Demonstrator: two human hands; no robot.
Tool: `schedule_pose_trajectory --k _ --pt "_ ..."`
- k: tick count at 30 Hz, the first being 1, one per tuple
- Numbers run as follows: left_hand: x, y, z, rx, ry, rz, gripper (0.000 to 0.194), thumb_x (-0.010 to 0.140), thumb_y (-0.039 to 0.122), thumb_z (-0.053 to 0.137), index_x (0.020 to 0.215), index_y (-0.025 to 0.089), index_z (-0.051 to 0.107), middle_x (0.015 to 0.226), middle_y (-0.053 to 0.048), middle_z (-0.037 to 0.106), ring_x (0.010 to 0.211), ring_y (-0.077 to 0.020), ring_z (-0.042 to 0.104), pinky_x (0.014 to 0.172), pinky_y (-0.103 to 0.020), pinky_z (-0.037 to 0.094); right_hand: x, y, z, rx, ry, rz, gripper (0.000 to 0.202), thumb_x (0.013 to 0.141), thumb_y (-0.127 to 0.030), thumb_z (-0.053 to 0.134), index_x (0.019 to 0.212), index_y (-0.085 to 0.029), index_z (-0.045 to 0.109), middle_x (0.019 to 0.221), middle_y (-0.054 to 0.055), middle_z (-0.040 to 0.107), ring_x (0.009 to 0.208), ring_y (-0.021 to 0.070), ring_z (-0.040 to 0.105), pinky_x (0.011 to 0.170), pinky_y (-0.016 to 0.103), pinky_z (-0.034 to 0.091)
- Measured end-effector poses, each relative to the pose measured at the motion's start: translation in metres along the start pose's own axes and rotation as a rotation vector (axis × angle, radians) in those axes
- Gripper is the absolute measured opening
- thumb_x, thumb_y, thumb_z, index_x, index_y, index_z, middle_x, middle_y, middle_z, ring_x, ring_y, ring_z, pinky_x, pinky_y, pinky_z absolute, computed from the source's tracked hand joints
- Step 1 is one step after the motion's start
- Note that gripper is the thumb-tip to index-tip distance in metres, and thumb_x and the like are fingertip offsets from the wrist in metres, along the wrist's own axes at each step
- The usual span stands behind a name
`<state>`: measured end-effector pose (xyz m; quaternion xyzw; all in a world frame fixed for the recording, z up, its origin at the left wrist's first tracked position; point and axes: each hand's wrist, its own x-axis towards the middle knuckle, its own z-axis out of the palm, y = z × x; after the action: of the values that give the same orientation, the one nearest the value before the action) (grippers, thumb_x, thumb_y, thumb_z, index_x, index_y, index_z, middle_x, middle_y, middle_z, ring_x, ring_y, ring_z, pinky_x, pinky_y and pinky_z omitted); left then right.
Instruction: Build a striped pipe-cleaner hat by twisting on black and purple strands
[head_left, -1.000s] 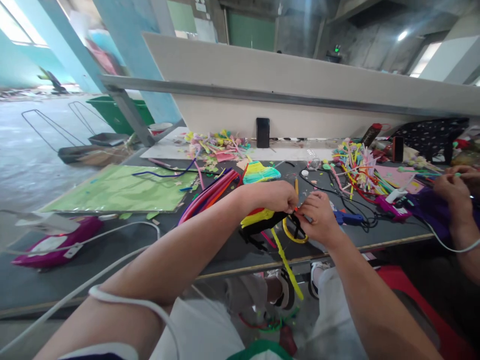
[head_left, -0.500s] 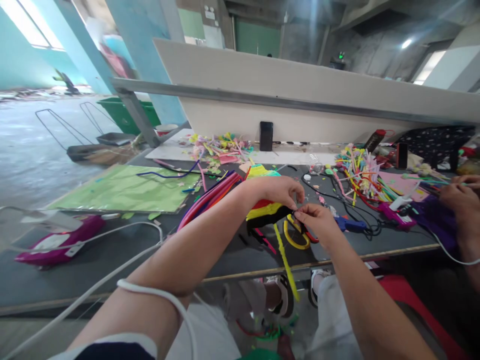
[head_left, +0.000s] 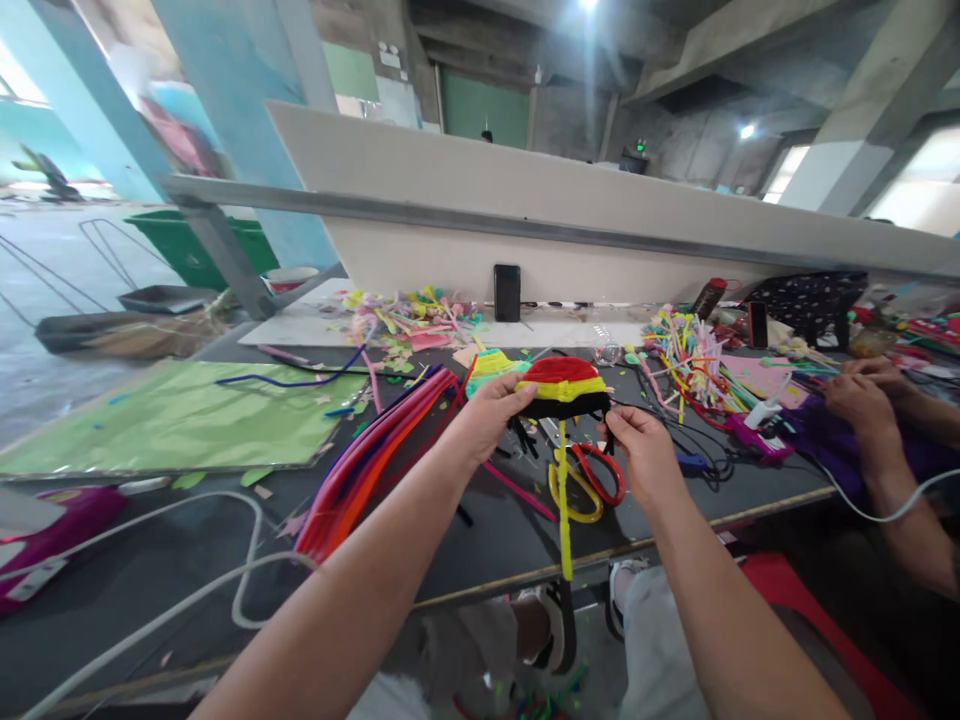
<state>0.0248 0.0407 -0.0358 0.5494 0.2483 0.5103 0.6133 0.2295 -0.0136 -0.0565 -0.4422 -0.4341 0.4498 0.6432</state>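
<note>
At its 9 and 4 o'clock edges, left fingers (head_left: 517, 401) and right fingers (head_left: 622, 424) pinch the chenille-stem panel (head_left: 564, 388), suitable holds for a seemingly light, soft, bendable part.

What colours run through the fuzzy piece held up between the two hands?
Red, yellow and black bands on the piece, clear in the head view.
</note>
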Motion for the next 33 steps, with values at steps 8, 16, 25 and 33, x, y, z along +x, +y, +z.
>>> schedule_pose_trajectory --k 8,16,25,33 --pt "-0.009 -0.010 -0.001 -0.048 0.096 0.029 0.033 0.072 0.036 0.071 0.096 0.014 0.068 0.096 -0.006 0.071 0.088 -0.0186 0.064 0.082 -0.029 0.046 0.003 0.001 -0.001 0.024 -0.026 0.102 0.033 0.063 -0.035 0.076 0.089 -0.018 0.067 0.071 0.003 0.069 0.057 0.0133 0.057 0.060 0.029 0.045" --pt "-0.013 -0.010 0.001 -0.003 0.056 0.031 0.032 0.073 0.036 0.069 0.098 0.015 0.067 0.090 -0.006 0.071 0.086 -0.0178 0.064 0.081 -0.028 0.046 0.017 0.002 -0.016 -0.252 -0.151 0.051 0.023 0.066 -0.039 0.073 0.074 -0.017 0.068 0.067 -0.001 0.064 0.065 0.0134 0.055 0.066 0.027 0.041" --pt "-0.014 -0.013 0.005 -0.017 -0.016 0.017 0.035 0.075 0.035 0.068 0.104 0.015 0.067 0.092 -0.007 0.071 0.083 -0.0183 0.064 0.082 -0.030 0.046 0.020 -0.015 -0.026 -0.818 -0.249 -0.244 0.018 0.076 -0.034 0.060 0.065 -0.021 0.056 0.061 -0.004 0.048 0.060 0.0124 0.042 0.057 0.025 0.032" --pt "-0.016 -0.009 0.004 -0.073 -0.032 -0.027 0.039 0.073 0.039 0.070 0.103 0.015 0.067 0.090 -0.007 0.071 0.079 -0.0189 0.066 0.074 -0.029 0.049 0.013 -0.025 -0.027 -0.475 -0.431 0.002 0.023 0.075 -0.040 0.064 0.089 -0.022 0.065 0.077 -0.001 0.062 0.072 0.0155 0.054 0.066 0.026 0.041"
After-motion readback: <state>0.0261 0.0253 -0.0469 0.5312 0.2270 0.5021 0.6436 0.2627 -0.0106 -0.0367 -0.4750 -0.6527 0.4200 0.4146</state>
